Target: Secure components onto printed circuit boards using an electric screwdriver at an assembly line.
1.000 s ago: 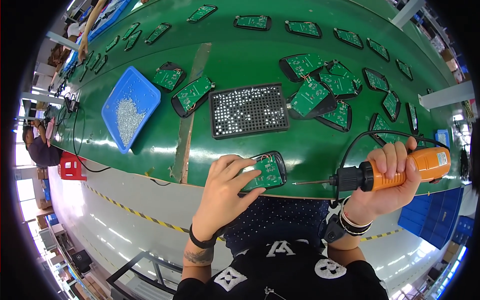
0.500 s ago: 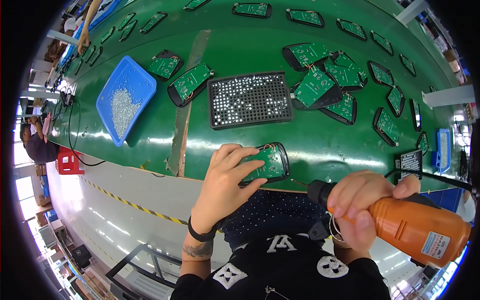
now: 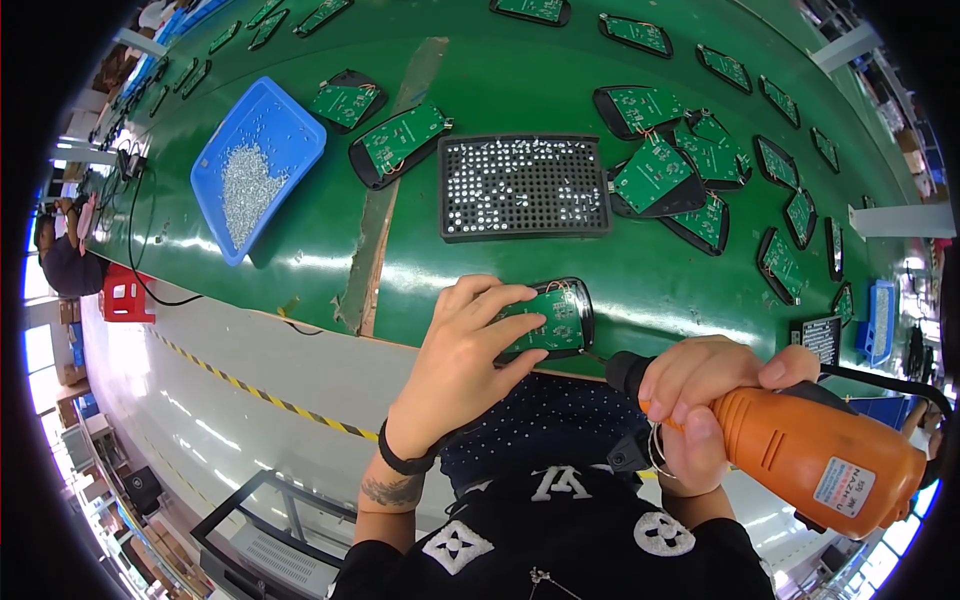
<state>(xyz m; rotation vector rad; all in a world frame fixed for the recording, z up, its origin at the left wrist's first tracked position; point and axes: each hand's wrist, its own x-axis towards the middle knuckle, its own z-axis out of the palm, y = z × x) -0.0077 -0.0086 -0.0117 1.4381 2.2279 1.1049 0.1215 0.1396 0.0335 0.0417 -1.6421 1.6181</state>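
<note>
A green circuit board in a black casing (image 3: 562,318) lies at the near edge of the bench. My left hand (image 3: 470,345) grips it from the left, fingers over the board and thumb along its near side. My right hand (image 3: 690,395) is wrapped round an orange electric screwdriver (image 3: 800,450), held almost level with its black nose to the left. Its thin bit points at the casing's near right corner; whether they touch I cannot tell. Beyond the board sits a black screw tray (image 3: 524,237), many of its holes filled with silvery screws.
A blue bin (image 3: 305,150) of small screws stands on the left. Cased boards (image 3: 655,175) overlap in a pile on the right, and others (image 3: 635,35) line the far side. At right are a second blue bin (image 3: 880,320) and the screwdriver's black cable (image 3: 880,380).
The screwdriver has come left, bringing its bit up to the casing's near right corner. My left hand keeps its grip on the board. Another person's arm at the far left has gone from view.
</note>
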